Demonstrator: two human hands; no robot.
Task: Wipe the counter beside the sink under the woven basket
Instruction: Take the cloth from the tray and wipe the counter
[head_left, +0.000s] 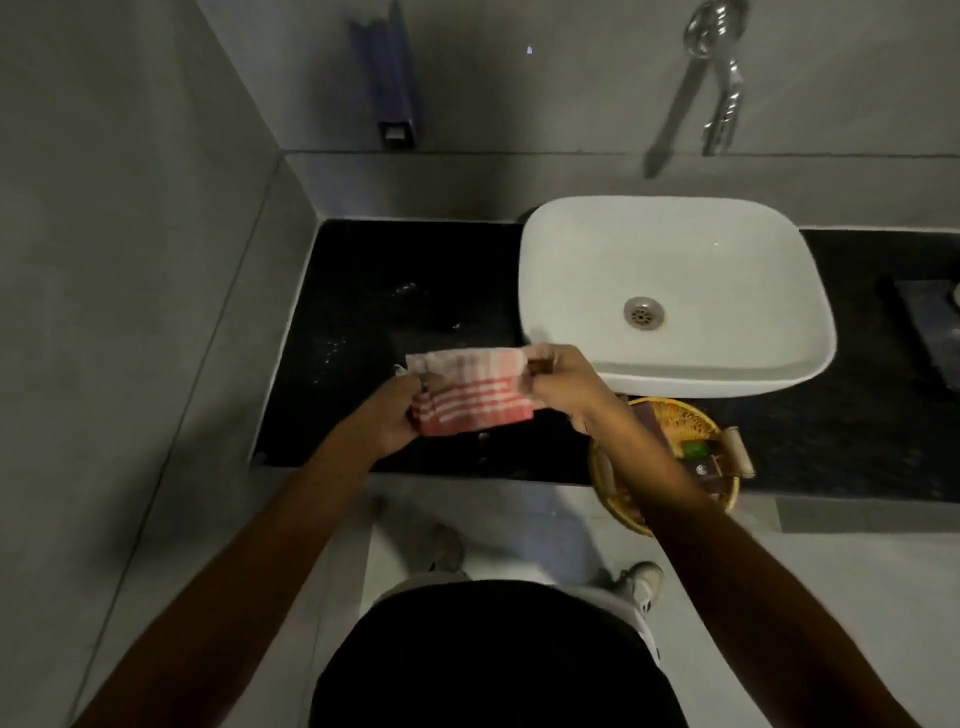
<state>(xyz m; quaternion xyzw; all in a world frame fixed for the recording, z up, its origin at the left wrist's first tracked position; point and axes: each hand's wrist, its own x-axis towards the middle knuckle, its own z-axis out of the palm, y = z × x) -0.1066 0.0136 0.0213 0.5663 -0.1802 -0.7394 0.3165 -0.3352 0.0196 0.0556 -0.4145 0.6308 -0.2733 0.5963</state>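
A red and white striped cloth (470, 392) is held folded above the black counter (363, 322), left of the white sink (670, 291). My left hand (397, 415) grips the cloth's left end and my right hand (563, 382) grips its right end. The woven basket (675, 421) stands at the counter's front edge below the sink, overhanging the edge, partly hidden by my right forearm. It holds several small items, one of them green. Small wet spots glint on the counter left of the sink.
A grey wall closes off the counter on the left. A chrome tap (719, 78) hangs on the back wall above the sink, and a dark blue holder (389, 78) is fixed to the wall at left. A dark tray (930, 327) lies at the far right.
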